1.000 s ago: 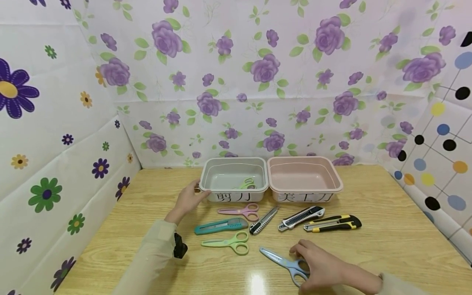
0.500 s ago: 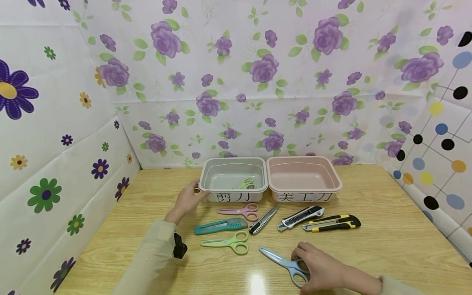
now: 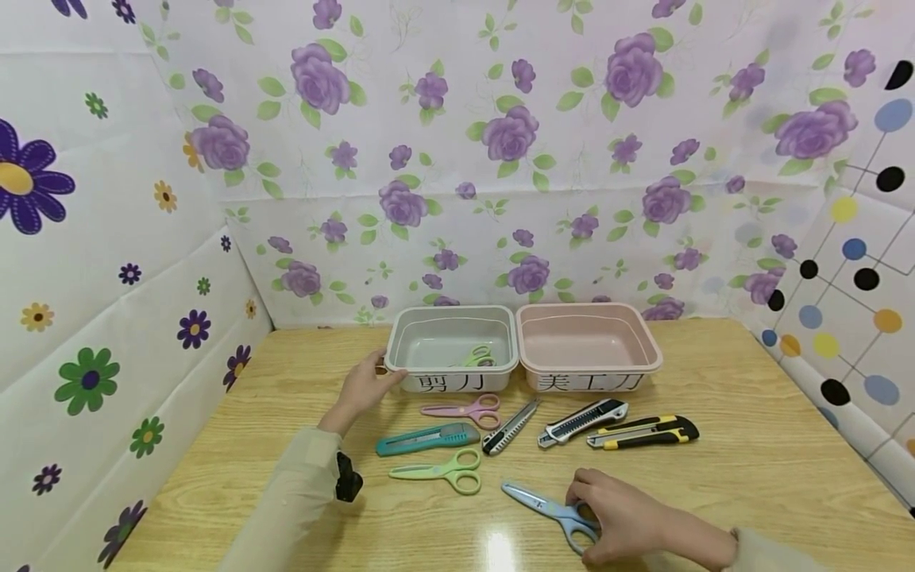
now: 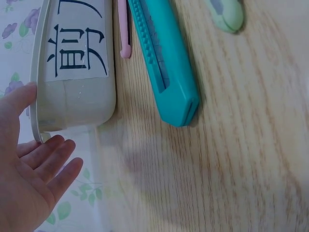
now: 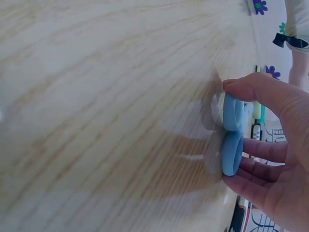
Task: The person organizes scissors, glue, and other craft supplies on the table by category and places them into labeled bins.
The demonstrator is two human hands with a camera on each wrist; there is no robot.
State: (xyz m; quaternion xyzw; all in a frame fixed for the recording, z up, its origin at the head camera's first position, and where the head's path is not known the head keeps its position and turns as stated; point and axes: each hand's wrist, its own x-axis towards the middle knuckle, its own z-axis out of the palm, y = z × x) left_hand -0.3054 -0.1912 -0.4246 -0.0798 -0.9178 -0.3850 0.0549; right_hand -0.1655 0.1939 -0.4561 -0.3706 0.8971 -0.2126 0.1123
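My left hand (image 3: 364,389) is at the left end of the grey bin (image 3: 452,319). In the left wrist view its thumb lies on the bin's rim (image 4: 35,111) and the other fingers reach beneath it. Blue scissors (image 3: 538,502) lie near the front of the table, blades pointing to the back left. My right hand (image 3: 622,516) grips their handle loops (image 5: 232,153) between thumb and fingers, as the right wrist view shows. Green-handled scissors (image 3: 480,356) are inside the grey bin, which has a printed label on its front.
A pink bin (image 3: 589,311) stands against the grey one. Before them lie pink scissors (image 3: 468,410), a teal utility knife (image 3: 429,438), light green scissors (image 3: 443,470), a small utility knife (image 3: 511,427), a white-and-black one (image 3: 583,423) and a yellow-and-black one (image 3: 643,433). Flowered cloth hangs behind.
My right hand has shifted slightly at the blue scissors' handles, and the scissors have turned a little with it. The left hand stays at the grey bin.
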